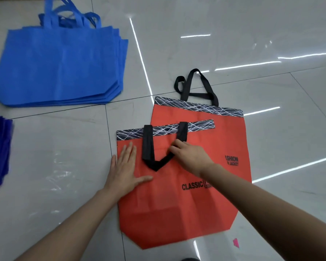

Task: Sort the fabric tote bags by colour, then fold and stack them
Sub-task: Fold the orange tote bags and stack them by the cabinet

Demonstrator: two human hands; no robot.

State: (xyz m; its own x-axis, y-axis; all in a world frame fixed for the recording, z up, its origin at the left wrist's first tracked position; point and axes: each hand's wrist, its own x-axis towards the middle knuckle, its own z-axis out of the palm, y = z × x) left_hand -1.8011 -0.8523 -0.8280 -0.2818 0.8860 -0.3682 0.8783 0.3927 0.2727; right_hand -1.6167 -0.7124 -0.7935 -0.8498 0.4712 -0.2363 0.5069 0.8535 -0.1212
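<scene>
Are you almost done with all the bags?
Partly. The blue bags lie stacked, sorted but unfolded. The left hand presses the top red bag flat while the right hand pinches its black handle, folded down. The red bag beneath waits.

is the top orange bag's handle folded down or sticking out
Folded down: the black handle lies flat in a V on the top orange bag, pinched by the right hand.
</scene>
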